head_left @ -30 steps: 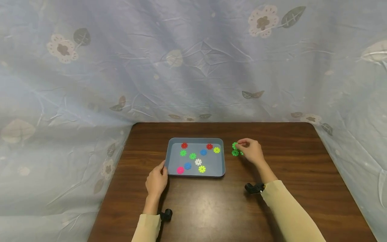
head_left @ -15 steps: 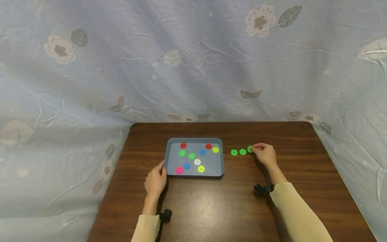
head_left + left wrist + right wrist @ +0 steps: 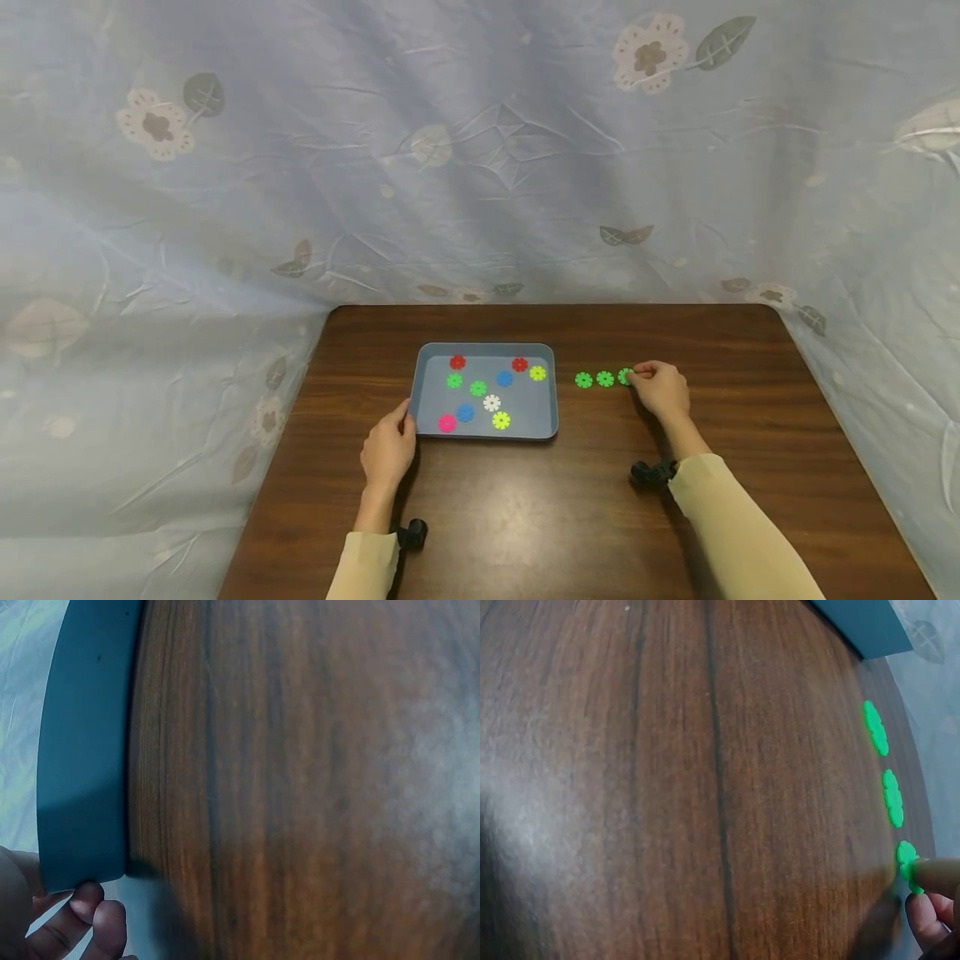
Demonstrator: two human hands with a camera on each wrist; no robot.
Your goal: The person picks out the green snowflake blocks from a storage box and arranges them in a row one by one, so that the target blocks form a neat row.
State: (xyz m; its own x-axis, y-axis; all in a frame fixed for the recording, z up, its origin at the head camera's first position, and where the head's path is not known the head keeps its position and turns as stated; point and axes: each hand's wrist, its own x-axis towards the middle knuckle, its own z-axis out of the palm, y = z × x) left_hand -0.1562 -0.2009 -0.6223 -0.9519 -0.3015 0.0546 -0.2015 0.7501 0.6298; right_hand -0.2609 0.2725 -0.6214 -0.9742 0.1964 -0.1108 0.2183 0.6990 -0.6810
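A grey-blue tray lies on the table, and my left hand holds its front left corner. In the left wrist view, fingertips touch the tray's end wall. To the right of the tray, three green notched plastic discs form a row. The left disc and middle disc lie flat on the wood. My right hand pinches the rightmost green disc at its edge, down at table level. Part of that disc is hidden by the fingers.
Inside the tray are several loose notched discs: red, green, blue, white, yellow and pink. A patterned cloth hangs behind the brown wooden table.
My right hand has moved to the right with a green disc and lowered it to the row's right end. The left hand has stayed at the tray.
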